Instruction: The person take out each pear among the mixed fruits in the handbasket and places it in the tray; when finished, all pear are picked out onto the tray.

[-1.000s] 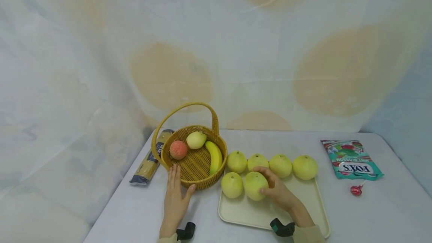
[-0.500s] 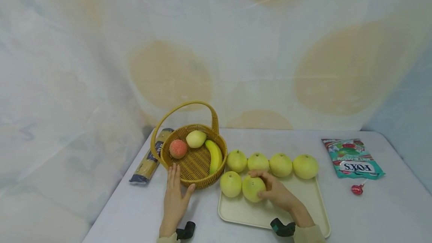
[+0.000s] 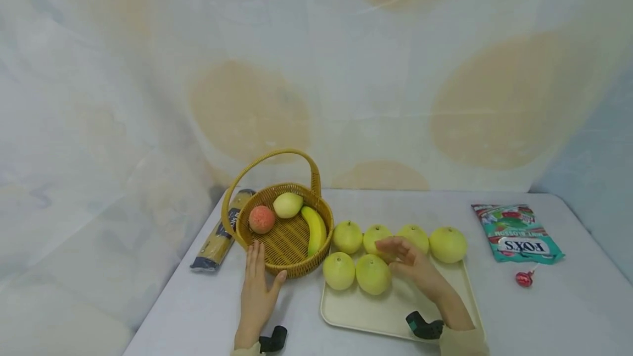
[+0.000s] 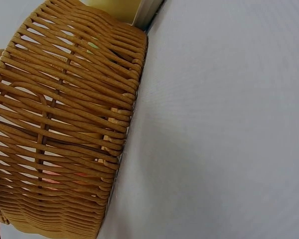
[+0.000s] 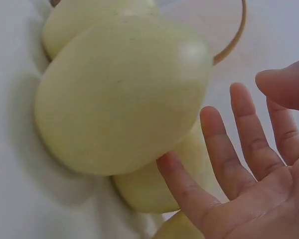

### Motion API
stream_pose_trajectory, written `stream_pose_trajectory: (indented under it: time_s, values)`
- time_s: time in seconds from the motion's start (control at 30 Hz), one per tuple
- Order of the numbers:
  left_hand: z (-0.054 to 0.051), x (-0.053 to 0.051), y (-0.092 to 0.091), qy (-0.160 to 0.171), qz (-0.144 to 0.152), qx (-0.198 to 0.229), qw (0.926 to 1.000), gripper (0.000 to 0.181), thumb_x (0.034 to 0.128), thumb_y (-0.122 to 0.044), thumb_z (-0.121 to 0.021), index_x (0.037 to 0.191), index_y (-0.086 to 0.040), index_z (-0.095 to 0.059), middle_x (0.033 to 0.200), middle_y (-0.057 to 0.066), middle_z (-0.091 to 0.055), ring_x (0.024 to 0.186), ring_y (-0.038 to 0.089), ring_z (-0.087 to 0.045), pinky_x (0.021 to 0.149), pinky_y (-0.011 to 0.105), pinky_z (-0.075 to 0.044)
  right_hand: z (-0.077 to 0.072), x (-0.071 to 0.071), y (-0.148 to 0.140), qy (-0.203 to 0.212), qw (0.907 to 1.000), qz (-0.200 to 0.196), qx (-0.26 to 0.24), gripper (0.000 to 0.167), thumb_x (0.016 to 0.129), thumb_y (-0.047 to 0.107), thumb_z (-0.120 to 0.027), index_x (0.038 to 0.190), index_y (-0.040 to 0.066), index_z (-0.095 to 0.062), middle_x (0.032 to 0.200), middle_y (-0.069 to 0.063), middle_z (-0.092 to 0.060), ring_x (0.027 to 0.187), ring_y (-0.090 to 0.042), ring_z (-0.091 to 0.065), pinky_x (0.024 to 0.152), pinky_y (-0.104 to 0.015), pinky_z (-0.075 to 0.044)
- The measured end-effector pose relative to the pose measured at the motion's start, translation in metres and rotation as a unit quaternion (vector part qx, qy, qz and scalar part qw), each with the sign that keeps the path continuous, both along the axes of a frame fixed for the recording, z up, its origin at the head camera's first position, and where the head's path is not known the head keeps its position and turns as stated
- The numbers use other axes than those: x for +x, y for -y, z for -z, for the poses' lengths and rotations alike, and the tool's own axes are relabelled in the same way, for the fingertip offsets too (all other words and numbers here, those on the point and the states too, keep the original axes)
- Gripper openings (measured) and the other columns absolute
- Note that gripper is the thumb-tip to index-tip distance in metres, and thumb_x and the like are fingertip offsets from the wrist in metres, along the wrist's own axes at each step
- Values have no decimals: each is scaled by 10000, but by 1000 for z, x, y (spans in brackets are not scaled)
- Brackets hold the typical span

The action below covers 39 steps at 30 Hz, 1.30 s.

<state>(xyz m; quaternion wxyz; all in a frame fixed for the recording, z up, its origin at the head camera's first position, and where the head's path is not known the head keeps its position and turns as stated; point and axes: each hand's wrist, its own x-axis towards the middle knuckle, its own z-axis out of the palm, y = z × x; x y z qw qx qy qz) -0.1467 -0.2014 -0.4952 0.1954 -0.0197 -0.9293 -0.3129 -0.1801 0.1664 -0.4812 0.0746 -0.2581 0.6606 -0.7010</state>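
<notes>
The left hand (image 3: 258, 296) has its fingers straight, their tips at the near left rim of the round wicker basket (image 3: 292, 269). Close up, the left wrist view shows the basket's woven side (image 4: 65, 114). Inside lie a red peach-like fruit (image 3: 261, 219), a pale yellow fruit (image 3: 288, 205) and a banana (image 3: 314, 229). My right hand (image 3: 417, 269) hovers with spread fingers just right of a pale yellow-green round fruit (image 3: 373, 274), holding nothing. In the right wrist view that fruit (image 5: 119, 99) sits beside the open fingers (image 5: 222, 149).
Several more yellow-green fruits (image 3: 339, 271) stand in two rows on and behind the cream tray (image 3: 356, 317). A pasta packet (image 3: 212, 249) lies left of the basket. Far right are a FOX'S candy bag (image 3: 516, 235) and a red lollipop (image 3: 524, 279).
The right hand shifted the front fruit slightly left against its neighbour, then let go and drew away to the right. My left hand has stayed at the basket.
</notes>
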Motion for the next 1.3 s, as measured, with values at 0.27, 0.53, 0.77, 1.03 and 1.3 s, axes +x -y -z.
stream_pose_trajectory:
  time_s: [0.27, 0.53, 0.77, 1.03, 1.3]
  values:
    - [-1, 0, 0, -61, -1, -22, 10000, 849, 887, -368, -674, 1530, -29, -237, 1608, 190, -196, 1497, 386, -125, 1145, 622, -223, -33, -15, 13, -112, 9997, -231, -12, 371, 963, -32, -501, 1326, -71, -431, 1342, -32, -569, 1234, -49, -561, 979, -279, -518]
    - [0, -1, 0, -64, -10, -18, 10000, 849, 893, -372, -666, 1534, -31, -226, 1608, 193, -192, 1499, 382, -117, 1155, 612, -211, -70, -38, 37, -116, 9982, -588, -56, 438, 984, 55, -520, 1399, -12, -397, 1396, 65, -522, 1319, -128, -506, 998, -308, -510]
    - [1, 0, 0, -33, 8, -37, 10000, 843, 902, -376, -654, 1533, -23, -222, 1614, 187, -177, 1499, 384, -116, 1156, 606, -211, -92, -53, 65, 263, 9982, -530, -52, 531, 950, 38, -533, 1452, 25, -362, 1529, -194, -358, 1422, -384, -341, 1005, -329, -507]
    - [1, 0, -1, -86, 15, -31, 10000, 840, 900, -377, -657, 1529, -18, -233, 1610, 193, -184, 1495, 392, -126, 1148, 617, -217, -99, -73, 91, 452, 9958, -788, -92, 581, 974, 43, -490, 1501, -9, -249, 1561, -236, -268, 1451, -412, -258, 1101, -453, -413]
    - [1, 0, 0, -146, -48, -54, 9999, 846, 894, -369, -668, 1542, -58, -221, 1613, 165, -201, 1499, 363, -139, 1175, 565, -211, -101, -92, 119, 776, 9938, -800, 17, 584, 987, 58, -483, 1513, 8, -233, 1571, -251, -215, 1440, -450, -232, 1140, -590, -293]
